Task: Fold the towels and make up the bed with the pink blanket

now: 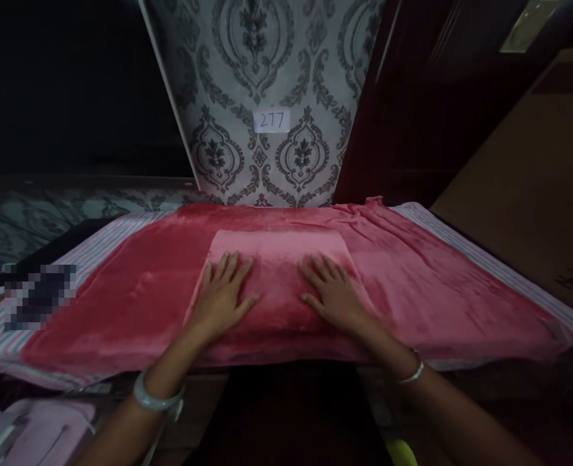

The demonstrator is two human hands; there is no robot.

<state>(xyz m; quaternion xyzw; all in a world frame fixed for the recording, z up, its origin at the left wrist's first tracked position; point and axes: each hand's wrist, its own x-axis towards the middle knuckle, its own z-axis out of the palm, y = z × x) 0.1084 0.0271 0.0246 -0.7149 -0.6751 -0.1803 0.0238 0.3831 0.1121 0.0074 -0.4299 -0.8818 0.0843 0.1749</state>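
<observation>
A plush red-pink blanket [121,285] is spread over the table in front of me. On its middle lies a folded pink cloth [276,259], roughly rectangular and of a similar plush look. My left hand [222,291] rests flat on the left part of this folded cloth, fingers spread and pointing away from me. Its wrist wears a pale bangle [155,395]. Over on the cloth's right part, my right hand [332,291] lies palm down with fingers apart, a thin silver bracelet [415,369] on that arm. Neither hand grips anything.
A striped cloth [500,265] shows under the blanket at both sides. At the left edge sits a dark, pixelated object [41,298]. Behind are patterned wallpaper with a "277" paper [272,120] and a dark screen [72,90]. A large cardboard piece [543,162] leans at right.
</observation>
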